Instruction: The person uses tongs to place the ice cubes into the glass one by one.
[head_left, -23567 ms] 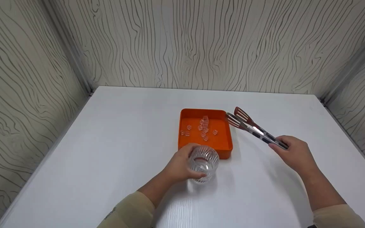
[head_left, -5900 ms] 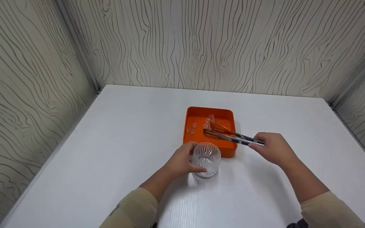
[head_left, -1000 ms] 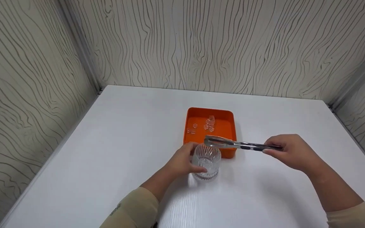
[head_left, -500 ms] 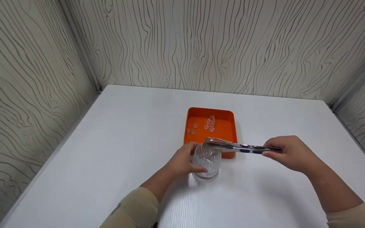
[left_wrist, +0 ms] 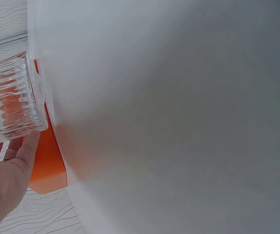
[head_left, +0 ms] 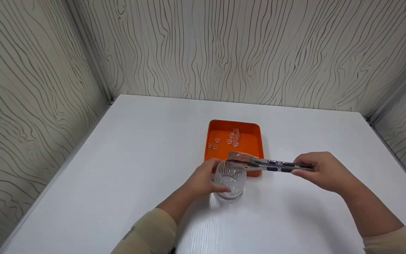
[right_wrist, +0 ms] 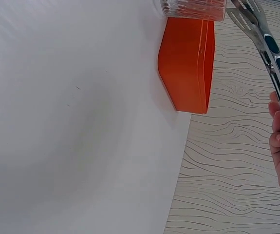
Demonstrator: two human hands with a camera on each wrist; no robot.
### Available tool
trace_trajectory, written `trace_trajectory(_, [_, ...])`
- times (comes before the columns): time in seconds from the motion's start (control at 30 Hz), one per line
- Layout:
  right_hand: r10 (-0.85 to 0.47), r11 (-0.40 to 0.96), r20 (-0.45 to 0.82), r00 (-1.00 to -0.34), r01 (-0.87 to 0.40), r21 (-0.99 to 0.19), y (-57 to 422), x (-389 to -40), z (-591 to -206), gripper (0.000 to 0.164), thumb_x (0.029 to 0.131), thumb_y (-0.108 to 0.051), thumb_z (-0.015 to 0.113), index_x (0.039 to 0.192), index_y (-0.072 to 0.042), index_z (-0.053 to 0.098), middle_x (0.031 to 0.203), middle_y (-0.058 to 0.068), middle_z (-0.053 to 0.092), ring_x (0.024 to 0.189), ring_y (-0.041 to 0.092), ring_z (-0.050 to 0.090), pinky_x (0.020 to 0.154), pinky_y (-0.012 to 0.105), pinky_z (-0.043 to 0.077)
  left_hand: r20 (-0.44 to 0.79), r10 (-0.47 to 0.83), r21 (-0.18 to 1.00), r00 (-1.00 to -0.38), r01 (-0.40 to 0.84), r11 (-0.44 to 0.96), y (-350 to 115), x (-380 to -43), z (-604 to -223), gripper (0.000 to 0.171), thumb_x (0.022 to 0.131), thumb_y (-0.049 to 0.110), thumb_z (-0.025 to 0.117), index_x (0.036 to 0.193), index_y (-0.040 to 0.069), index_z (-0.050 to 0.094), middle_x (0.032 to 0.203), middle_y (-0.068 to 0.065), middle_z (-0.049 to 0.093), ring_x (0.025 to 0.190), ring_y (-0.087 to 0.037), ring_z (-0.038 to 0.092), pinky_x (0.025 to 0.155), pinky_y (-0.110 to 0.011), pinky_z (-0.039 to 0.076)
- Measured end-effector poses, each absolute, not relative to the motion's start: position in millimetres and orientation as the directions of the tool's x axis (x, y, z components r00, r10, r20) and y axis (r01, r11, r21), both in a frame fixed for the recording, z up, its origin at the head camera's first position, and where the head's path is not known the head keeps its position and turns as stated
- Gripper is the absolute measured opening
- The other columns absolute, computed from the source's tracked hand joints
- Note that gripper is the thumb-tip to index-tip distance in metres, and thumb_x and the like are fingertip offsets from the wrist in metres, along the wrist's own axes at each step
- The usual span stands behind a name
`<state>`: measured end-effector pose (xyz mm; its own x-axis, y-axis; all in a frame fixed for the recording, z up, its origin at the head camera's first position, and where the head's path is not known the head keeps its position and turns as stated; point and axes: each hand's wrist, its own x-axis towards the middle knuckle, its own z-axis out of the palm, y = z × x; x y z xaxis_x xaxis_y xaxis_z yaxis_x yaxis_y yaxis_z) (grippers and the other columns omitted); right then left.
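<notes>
My left hand (head_left: pixel 199 180) holds a clear ribbed glass (head_left: pixel 230 185) upright on the table, thumb on its near side. The left wrist view shows the fingers of this left hand (left_wrist: pixel 8 180) at the base of the glass (left_wrist: pixel 15 105). My right hand (head_left: pixel 324 171) grips the handles of metal serving tongs (head_left: pixel 277 166). Their slotted heads hang over the mouth of the glass, slightly spread apart; in the right wrist view the tongs (right_wrist: pixel 271 53) show nothing between the heads. Clear small pieces like ice cubes (head_left: pixel 235 136) lie in the orange tray (head_left: pixel 254 135).
The tray stands right behind the glass on the white table (head_left: pixel 146 148). Three of the clear pieces lie apart from the cluster, at the tray's left side. Wood-patterned panels (head_left: pixel 203 53) rise behind the table and at both sides.
Since a second ago the tongs have dipped to the glass rim and their heads have spread. Compared with the oldest frame, fewer clear pieces lie in the tray. The left hand and glass stay put lately.
</notes>
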<state>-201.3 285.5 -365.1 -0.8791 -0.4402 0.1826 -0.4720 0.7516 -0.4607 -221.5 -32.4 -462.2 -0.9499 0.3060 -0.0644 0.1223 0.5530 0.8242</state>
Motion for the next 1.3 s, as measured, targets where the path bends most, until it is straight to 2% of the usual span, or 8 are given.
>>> trace_trajectory(0.57, [-0.411,0.761,0.215,-0.886,-0.463,-0.453,283.7,-203.6,-368.4,0.008,0.08,-0.023,0.071,0.083,-0.023,0.064,0.069,-0.01,0.054,0.061,0.006,0.047,0.053,0.023,0.039,-0.076,0.301,0.833,-0.951,0.105,0.543,-33.0,-219.0,-458.8,0.075,0.059,0.036,0.084,0.122,0.028,0.044,0.115,0.013,0.05,0.108,-0.01,0.049,0.097,-0.035,0.041])
trace_trajectory(0.8, [-0.358,0.788,0.199,-0.912,-0.41,-0.46,283.7,-205.1,-369.6,0.008,0.082,-0.027,0.069,0.084,-0.021,0.064,0.071,-0.007,0.055,0.064,0.009,0.048,0.055,0.024,0.039,-0.084,0.295,0.835,-0.952,0.094,0.542,-33.0,-219.5,-459.3,0.075,0.059,0.037,0.084,0.121,0.03,0.044,0.115,0.013,0.051,0.109,-0.01,0.049,0.097,-0.035,0.042])
trace_trajectory(1.3, [-0.267,0.843,0.141,-0.953,-0.301,-0.445,284.4,-214.7,-374.9,0.014,0.082,-0.028,0.068,0.087,-0.015,0.064,0.071,-0.003,0.054,0.066,0.015,0.046,0.054,0.026,0.037,-0.062,0.307,0.826,-0.95,0.124,0.55,-33.3,-220.2,-460.3,0.074,0.059,0.037,0.084,0.122,0.025,0.045,0.116,0.009,0.051,0.108,-0.012,0.049,0.098,-0.035,0.041])
